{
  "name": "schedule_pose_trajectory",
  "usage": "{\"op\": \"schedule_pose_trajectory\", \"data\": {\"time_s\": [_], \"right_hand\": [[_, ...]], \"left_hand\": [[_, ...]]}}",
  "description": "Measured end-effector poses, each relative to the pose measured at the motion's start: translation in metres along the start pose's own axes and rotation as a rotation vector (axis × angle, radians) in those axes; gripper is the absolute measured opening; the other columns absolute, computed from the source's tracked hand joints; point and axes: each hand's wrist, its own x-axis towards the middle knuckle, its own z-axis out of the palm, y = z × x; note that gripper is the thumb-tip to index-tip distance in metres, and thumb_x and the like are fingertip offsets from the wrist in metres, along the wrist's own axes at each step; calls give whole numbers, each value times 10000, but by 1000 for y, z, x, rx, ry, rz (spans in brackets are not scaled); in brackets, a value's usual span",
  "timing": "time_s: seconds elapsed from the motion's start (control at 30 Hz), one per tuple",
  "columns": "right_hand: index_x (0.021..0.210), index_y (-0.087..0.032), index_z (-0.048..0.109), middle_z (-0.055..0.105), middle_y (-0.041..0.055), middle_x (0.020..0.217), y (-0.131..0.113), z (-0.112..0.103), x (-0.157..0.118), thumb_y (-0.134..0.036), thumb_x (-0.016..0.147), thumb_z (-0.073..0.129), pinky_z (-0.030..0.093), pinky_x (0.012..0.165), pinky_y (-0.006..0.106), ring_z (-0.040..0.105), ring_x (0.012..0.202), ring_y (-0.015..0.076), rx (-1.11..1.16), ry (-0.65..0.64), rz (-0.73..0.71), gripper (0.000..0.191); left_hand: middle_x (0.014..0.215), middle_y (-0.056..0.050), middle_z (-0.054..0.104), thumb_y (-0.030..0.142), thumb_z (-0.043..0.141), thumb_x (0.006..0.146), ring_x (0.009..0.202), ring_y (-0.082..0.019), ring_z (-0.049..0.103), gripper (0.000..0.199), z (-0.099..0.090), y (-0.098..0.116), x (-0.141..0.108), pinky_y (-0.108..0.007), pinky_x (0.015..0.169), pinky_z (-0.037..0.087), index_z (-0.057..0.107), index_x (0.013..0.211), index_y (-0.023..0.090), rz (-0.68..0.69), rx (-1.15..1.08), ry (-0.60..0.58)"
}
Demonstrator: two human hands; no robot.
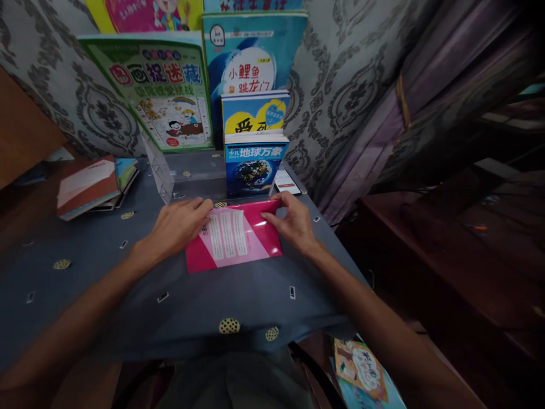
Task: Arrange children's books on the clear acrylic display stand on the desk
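Note:
A glossy pink booklet (234, 236) with pale text panels lies on the dark patterned tablecloth, in front of a clear acrylic stand (159, 170). My left hand (183, 223) rests on its upper left corner, fingers together over the edge. At the upper right corner, my right hand (293, 221) pinches the booklet between thumb and fingers. Just behind it, a blue book with a globe (255, 170) stands upright on the stand, before a yellow and blue book (255, 113). Further back stand a green picture book (170, 96) and a teal book (255, 51).
Several stacked books (93, 184) lie at the table's left. A phone (286, 182) lies right of the stand. More books (366, 375) are below the table's front right edge. A purple curtain (383, 125) hangs at the right.

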Motion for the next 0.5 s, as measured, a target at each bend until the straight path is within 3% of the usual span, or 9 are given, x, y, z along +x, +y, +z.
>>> {"op": "schedule_pose_trajectory", "data": {"time_s": [0.13, 0.3, 0.5], "right_hand": [[892, -244, 571, 655, 25, 875, -19, -18, -3, -321, 894, 644, 520, 764, 372, 635, 831, 217, -97, 90, -144, 106], [933, -258, 560, 694, 68, 929, -30, -33, -31, -203, 935, 532, 526, 761, 394, 669, 873, 236, -184, 10, -313, 62], [978, -273, 550, 706, 66, 932, -32, -39, -40, -153, 902, 524, 523, 759, 422, 683, 885, 245, -203, 64, -438, 144]], "left_hand": [[866, -58, 684, 185, 396, 1003, 791, -199, 625, 233, -5, 10, -18, -307, 641, 424, 624, 958, 202, 101, 127, 285], [918, -33, 718, 115, 451, 974, 822, -188, 636, 240, 7, 18, -50, -316, 647, 424, 660, 959, 233, 308, 142, 612], [1012, -8, 749, 55, 565, 910, 970, -203, 663, 262, 14, 14, -56, -317, 716, 428, 675, 1003, 275, 375, 84, 770]]}}
